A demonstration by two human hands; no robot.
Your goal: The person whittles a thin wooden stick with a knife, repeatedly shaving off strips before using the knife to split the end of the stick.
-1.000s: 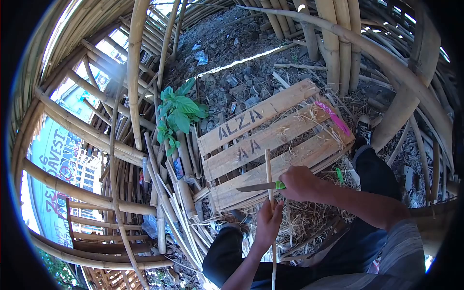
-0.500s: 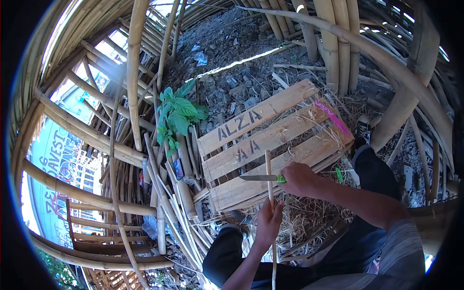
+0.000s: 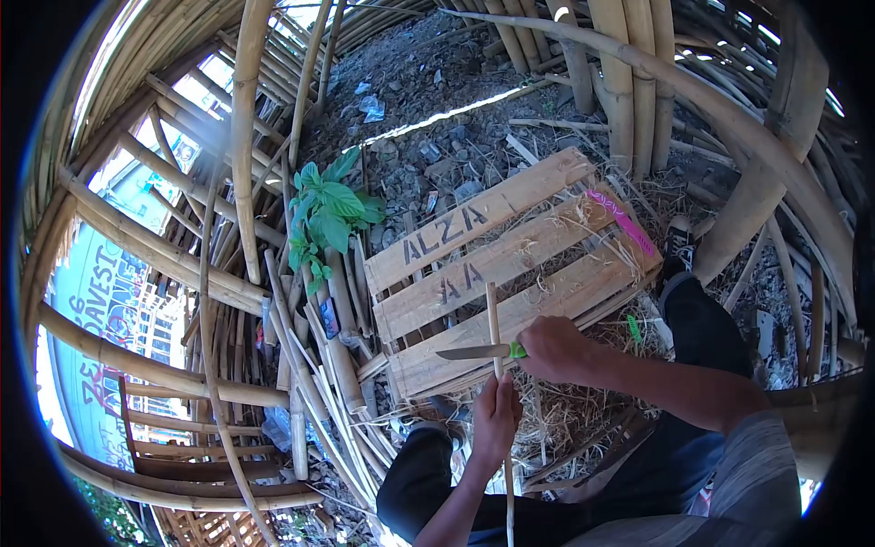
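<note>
A thin bamboo strip (image 3: 493, 314) stands roughly upright in view, its top end over the slatted wooden crate (image 3: 510, 264). My left hand (image 3: 497, 417) is closed round the strip below the knife. In my right hand (image 3: 558, 350) is the green handle of a knife (image 3: 472, 352), its blade pointing left and crossing the strip just above my left hand. Dark letters mark the crate's slats, and a pink strip (image 3: 624, 223) lies along its right end. Shavings (image 3: 565, 415) cover the ground below the crate.
Cut bamboo strips (image 3: 339, 410) lie left of the crate, near a leafy green plant (image 3: 330, 211). Thick bamboo poles (image 3: 246, 137) rise at the left, with others (image 3: 629, 91) at the upper right. My legs (image 3: 419, 474) flank the crate's near side.
Both hands, the knife and the strip appear slightly further left and the hands a little lower. The whole view has also shifted slightly. Both grips stay closed.
</note>
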